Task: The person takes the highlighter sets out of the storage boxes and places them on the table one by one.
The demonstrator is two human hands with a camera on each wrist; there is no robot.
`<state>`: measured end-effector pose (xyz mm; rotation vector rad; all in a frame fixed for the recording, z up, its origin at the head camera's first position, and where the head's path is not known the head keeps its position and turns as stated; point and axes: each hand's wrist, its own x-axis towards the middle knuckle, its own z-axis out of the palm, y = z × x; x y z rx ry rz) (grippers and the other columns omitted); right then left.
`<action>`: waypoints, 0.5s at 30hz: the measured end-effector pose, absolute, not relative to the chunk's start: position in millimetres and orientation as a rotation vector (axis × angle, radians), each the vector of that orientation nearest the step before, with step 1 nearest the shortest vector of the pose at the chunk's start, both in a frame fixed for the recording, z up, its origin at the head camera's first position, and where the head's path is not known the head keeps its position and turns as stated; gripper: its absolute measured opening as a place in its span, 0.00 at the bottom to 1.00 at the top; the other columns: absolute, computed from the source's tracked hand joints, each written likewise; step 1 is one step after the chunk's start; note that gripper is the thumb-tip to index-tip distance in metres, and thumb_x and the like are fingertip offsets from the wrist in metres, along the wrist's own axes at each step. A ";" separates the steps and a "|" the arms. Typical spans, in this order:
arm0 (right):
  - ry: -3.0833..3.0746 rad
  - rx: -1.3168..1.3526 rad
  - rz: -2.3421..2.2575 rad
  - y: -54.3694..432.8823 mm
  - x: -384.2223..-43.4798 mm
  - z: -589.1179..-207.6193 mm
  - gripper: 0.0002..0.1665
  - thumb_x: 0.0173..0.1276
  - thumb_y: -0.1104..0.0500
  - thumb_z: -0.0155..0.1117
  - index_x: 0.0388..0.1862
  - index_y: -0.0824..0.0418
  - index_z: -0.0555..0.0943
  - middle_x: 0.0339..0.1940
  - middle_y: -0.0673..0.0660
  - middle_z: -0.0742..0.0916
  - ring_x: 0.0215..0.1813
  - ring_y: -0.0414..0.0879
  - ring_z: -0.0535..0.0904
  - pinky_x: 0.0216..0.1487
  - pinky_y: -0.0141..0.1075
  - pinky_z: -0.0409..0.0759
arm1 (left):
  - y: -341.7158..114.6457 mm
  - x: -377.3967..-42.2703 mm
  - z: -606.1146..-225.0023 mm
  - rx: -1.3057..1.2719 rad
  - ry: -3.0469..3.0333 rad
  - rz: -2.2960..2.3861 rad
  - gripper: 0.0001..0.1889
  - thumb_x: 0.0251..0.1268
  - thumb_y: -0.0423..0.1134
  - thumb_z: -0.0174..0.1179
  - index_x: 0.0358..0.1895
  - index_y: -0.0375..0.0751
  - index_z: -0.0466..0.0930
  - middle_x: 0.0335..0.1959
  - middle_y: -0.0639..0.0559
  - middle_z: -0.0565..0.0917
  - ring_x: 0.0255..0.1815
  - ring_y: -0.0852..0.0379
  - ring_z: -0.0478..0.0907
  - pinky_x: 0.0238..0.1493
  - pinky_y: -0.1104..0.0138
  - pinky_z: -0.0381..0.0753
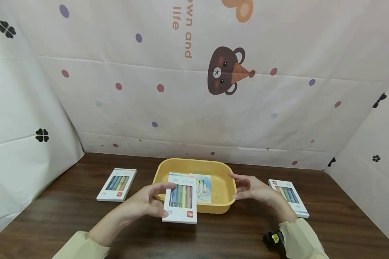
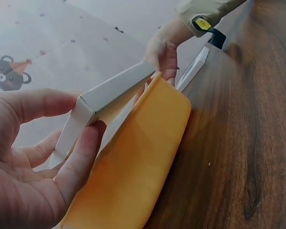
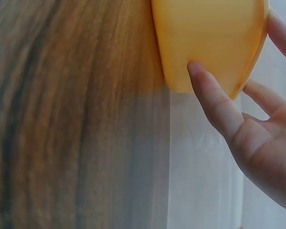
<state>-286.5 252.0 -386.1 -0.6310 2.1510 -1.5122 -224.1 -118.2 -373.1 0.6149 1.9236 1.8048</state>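
Observation:
My left hand (image 1: 149, 199) grips a white box of coloured pens (image 1: 180, 214) by its left side, with the thumb at the lower corner. Through the window in the box several blue, green, yellow and pink pens show. The box is tilted over the front left rim of a yellow plastic basin (image 1: 221, 183), and the left wrist view shows it above the rim. Inside the basin lies another box with pens pictured on it (image 1: 205, 189), partly hidden. My right hand (image 1: 256, 189) touches the basin's right end with spread, fairly straight fingers; its thumb (image 3: 209, 88) rests against the outer wall.
A similar pen box (image 1: 116, 184) lies on the dark wooden table (image 1: 210, 237) left of the basin. Another pen box (image 1: 289, 198) lies to the right, beside the right forearm. A patterned cloth (image 1: 181, 108) hangs behind the table and along both sides.

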 end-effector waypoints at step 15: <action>2.141 -0.633 -1.519 252.2 -287.1 -384.7 0.51 0.54 0.63 0.69 0.70 0.71 0.49 0.59 0.78 0.68 0.48 0.59 0.79 0.47 0.37 0.78 | -118.9 -211.7 -371.8 0.610 1.861 1.792 0.39 0.45 0.27 0.64 0.64 0.29 0.58 0.55 0.33 0.64 0.32 0.53 0.80 0.37 0.66 0.78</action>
